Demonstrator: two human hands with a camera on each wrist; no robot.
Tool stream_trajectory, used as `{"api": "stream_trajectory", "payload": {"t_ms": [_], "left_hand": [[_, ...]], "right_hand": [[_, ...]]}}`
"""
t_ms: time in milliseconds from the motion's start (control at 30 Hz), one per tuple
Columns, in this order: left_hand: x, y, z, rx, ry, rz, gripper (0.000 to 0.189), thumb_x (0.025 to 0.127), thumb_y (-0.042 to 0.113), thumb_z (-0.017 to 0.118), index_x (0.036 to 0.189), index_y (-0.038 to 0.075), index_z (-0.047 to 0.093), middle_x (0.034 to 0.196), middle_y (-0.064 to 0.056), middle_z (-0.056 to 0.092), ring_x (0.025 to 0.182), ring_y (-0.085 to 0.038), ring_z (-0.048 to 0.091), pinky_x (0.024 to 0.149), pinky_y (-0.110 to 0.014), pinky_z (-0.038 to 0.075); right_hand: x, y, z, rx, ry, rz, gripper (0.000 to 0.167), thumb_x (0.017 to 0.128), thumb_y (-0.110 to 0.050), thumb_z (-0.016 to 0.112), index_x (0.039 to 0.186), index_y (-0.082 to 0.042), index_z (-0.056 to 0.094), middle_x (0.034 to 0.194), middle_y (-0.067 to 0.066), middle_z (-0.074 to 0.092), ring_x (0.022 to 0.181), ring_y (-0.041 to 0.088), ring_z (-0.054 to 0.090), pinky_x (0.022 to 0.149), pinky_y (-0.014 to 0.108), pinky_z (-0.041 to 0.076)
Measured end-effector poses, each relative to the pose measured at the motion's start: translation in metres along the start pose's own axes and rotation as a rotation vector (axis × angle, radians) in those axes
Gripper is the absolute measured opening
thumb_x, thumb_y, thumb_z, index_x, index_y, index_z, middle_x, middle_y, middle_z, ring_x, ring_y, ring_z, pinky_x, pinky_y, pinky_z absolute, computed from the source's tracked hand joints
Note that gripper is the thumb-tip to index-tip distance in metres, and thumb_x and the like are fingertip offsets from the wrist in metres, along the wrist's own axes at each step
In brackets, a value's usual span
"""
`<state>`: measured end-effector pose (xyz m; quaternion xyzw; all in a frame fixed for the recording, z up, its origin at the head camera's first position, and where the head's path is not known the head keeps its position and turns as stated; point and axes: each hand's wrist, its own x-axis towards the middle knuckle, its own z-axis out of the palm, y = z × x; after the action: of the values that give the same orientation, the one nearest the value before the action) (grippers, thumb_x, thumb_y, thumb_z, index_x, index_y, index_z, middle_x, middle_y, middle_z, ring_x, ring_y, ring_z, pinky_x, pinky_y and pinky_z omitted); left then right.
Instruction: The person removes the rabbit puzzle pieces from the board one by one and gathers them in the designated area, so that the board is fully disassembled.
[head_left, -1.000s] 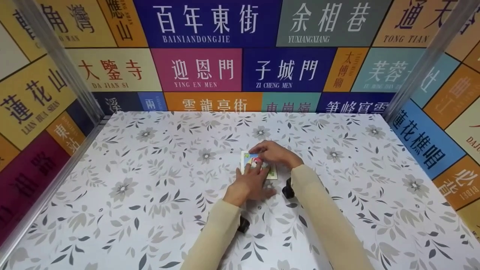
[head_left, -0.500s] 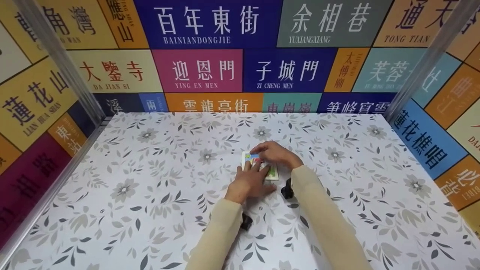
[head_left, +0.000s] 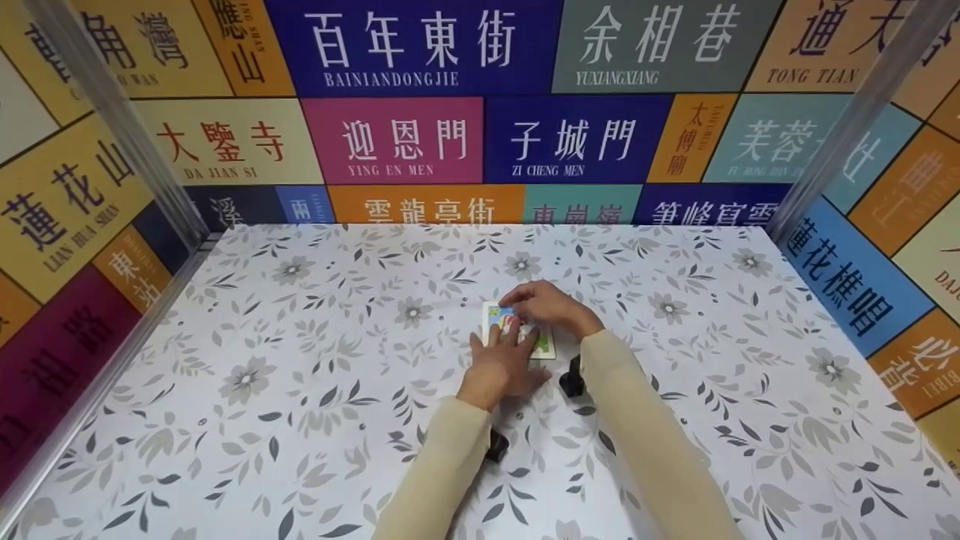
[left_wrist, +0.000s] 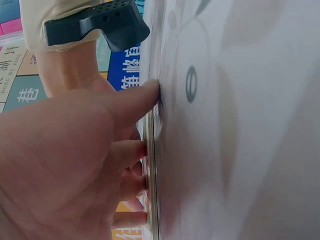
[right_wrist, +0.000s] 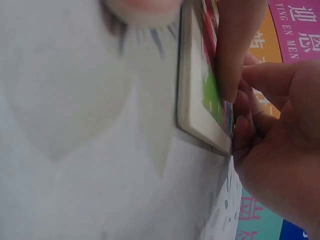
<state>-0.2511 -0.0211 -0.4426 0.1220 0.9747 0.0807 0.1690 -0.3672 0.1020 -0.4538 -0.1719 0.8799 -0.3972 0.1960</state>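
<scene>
A small flat picture board [head_left: 546,349] with a pale border and a bright blue, red and green picture lies on the table. My left hand [head_left: 501,367] comes from the near side, its spread fingers resting on the picture. In the left wrist view its fingertips meet the face of the board [left_wrist: 154,210], with the thumb [left_wrist: 142,100] off its near edge. Bent over the far right part is my right hand [head_left: 551,304]. The right wrist view has its curled fingers [right_wrist: 243,135] at the board's edge, close to a left finger [right_wrist: 237,50]. The hands hide much of the picture.
A white cloth with grey leaves and flowers covers the table [head_left: 315,360]. Panels with large characters [head_left: 420,142] stand behind and at both sides, with clear posts at the corners. Black cameras [head_left: 572,377] sit at both wrists.
The left forearm has shifted slightly to the right, while its fingers stay on the picture. The right hand and the board keep their places.
</scene>
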Motion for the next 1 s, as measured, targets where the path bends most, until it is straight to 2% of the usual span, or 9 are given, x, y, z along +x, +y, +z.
{"api": "stream_trajectory", "payload": {"t_ms": [200, 467, 700, 900, 1000], "left_hand": [[-0.0005, 0.0004, -0.0021, 0.004, 0.019, -0.015, 0.071, 0.099, 0.059, 0.046, 0.16, 0.031, 0.024, 0.171, -0.001, 0.012, 0.156, -0.032, 0.018, 0.121, -0.066, 0.019], [-0.001, 0.0012, 0.0018, -0.011, 0.017, -0.031, 0.07, 0.099, 0.058, 0.046, 0.16, 0.032, 0.024, 0.171, 0.001, 0.013, 0.155, -0.038, 0.017, 0.121, -0.066, 0.016], [-0.0018, -0.0001, 0.0016, -0.044, 0.026, -0.016, 0.07, 0.099, 0.059, 0.046, 0.16, 0.031, 0.026, 0.171, 0.0, 0.013, 0.156, -0.037, 0.015, 0.121, -0.066, 0.017], [-0.0019, -0.0011, 0.0009, -0.02, 0.019, -0.008, 0.069, 0.1, 0.061, 0.042, 0.159, 0.031, 0.027, 0.17, 0.0, 0.015, 0.156, -0.036, 0.016, 0.12, -0.066, 0.02], [-0.0014, -0.0015, 0.0005, -0.007, 0.019, -0.002, 0.069, 0.1, 0.062, 0.041, 0.159, 0.03, 0.027, 0.17, 0.001, 0.016, 0.156, -0.035, 0.017, 0.12, -0.065, 0.022]], "right_hand": [[0.0038, -0.0034, -0.0007, -0.02, 0.017, 0.011, 0.032, 0.097, -0.008, 0.052, 0.123, -0.008, 0.071, 0.114, 0.014, 0.071, 0.081, 0.015, 0.057, 0.082, 0.03, 0.045], [0.0054, -0.0056, 0.0038, -0.028, 0.014, 0.066, 0.031, 0.097, -0.009, 0.05, 0.122, -0.01, 0.07, 0.12, 0.012, 0.068, 0.089, 0.017, 0.057, 0.089, 0.032, 0.045], [0.0058, -0.0089, 0.0062, -0.037, 0.007, 0.084, 0.028, 0.099, -0.01, 0.049, 0.121, -0.007, 0.067, 0.113, 0.011, 0.064, 0.086, 0.016, 0.055, 0.081, 0.029, 0.044], [0.0037, -0.0089, 0.0053, -0.012, -0.006, 0.07, 0.029, 0.101, -0.012, 0.048, 0.123, -0.007, 0.066, 0.123, 0.013, 0.064, 0.091, 0.018, 0.055, 0.086, 0.032, 0.044], [0.0029, -0.0079, 0.005, 0.015, 0.001, 0.062, 0.027, 0.102, -0.012, 0.049, 0.123, -0.007, 0.065, 0.128, 0.015, 0.063, 0.1, 0.021, 0.055, 0.094, 0.037, 0.044]]}}
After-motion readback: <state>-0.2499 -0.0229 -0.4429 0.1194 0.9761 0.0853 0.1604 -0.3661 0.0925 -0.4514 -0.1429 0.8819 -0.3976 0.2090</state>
